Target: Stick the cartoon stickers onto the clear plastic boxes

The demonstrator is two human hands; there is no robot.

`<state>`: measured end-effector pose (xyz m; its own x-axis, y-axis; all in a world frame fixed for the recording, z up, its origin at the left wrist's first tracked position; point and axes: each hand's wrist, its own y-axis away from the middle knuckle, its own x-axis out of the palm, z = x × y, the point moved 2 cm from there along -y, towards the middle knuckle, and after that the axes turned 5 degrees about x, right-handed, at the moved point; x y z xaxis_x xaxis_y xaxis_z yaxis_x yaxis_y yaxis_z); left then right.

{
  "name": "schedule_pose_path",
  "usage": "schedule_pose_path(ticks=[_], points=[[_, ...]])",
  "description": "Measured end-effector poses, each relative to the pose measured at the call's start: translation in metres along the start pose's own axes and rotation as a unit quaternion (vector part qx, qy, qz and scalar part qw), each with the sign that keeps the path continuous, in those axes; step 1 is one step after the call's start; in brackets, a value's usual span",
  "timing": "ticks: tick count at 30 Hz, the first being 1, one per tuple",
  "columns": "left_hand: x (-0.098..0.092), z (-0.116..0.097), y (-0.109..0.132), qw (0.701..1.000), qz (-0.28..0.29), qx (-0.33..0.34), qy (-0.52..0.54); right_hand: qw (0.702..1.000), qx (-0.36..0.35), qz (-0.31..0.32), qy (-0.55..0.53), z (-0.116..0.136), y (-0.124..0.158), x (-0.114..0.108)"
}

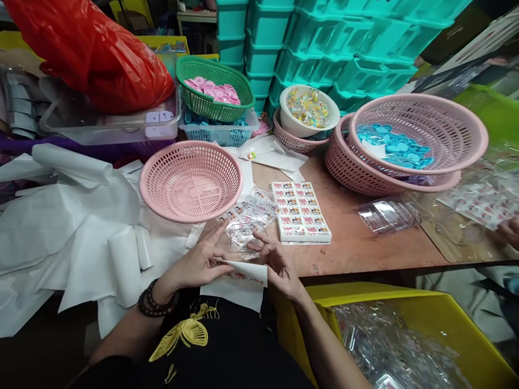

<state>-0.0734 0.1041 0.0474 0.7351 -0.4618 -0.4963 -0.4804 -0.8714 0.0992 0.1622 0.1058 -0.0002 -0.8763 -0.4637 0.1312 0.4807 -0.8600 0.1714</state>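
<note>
Close to my body, a white-backed sticker sheet [244, 294] with printed pictures is bent back along its upper part. My left hand [200, 258] pinches its left side between thumb and fingers. At the right end of the bent part, my right hand [279, 270] grips the same sheet, its index finger raised. Just beyond my fingers, small clear plastic cases [243, 233] lie on printed sheets. A thick stack of cartoon sticker sheets [300, 210] sits to the right of them.
An empty pink basket [190, 183] stands behind my left hand. Crumpled white backing paper [89, 237] covers the left side. Clear cases [389, 215] lie near stacked pink baskets [365, 178]. A yellow bin [389, 294] sits below the table edge. Another person's hand [510, 232] shows at far right.
</note>
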Motion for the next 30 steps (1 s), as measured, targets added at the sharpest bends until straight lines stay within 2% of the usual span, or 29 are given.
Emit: schedule_pose_path(ticks=[4, 6, 9, 11, 13, 15, 17, 22, 26, 30], points=[[0.013, 0.010, -0.012, 0.999, 0.014, -0.031, 0.030, 0.999, 0.006, -0.037, -0.024, 0.006, 0.012, -0.013], [0.017, 0.014, -0.016, 0.999, -0.001, -0.035, 0.026, 0.996, -0.003, -0.088, 0.007, 0.014, 0.016, -0.025], [0.021, 0.015, -0.020, 0.999, -0.026, -0.026, 0.003, 0.980, -0.052, -0.188, 0.042, 0.030, 0.013, -0.042], [0.024, 0.015, -0.020, 0.999, -0.031, -0.015, -0.016, 0.974, -0.081, -0.209, 0.014, 0.036, 0.003, -0.045], [0.026, 0.015, -0.020, 0.999, -0.037, -0.002, -0.036, 0.981, -0.074, -0.180, -0.029, 0.036, -0.012, -0.039], [0.029, 0.017, -0.020, 0.998, -0.048, 0.010, -0.046, 0.987, -0.036, -0.145, -0.061, 0.031, -0.027, -0.029], [0.031, 0.018, -0.020, 0.997, -0.059, 0.022, -0.038, 0.986, 0.004, -0.139, -0.092, 0.024, -0.034, -0.019], [0.038, 0.019, -0.022, 0.995, -0.068, 0.032, 0.059, 0.959, 0.023, -0.203, -0.195, 0.012, -0.016, -0.001], [0.049, 0.023, -0.023, 0.989, -0.112, -0.017, 0.098, 0.933, 0.016, -0.265, -0.243, 0.007, 0.006, 0.006], [0.062, 0.031, -0.022, 0.982, -0.143, -0.050, 0.109, 0.915, 0.034, -0.285, -0.282, 0.003, 0.017, 0.007]])
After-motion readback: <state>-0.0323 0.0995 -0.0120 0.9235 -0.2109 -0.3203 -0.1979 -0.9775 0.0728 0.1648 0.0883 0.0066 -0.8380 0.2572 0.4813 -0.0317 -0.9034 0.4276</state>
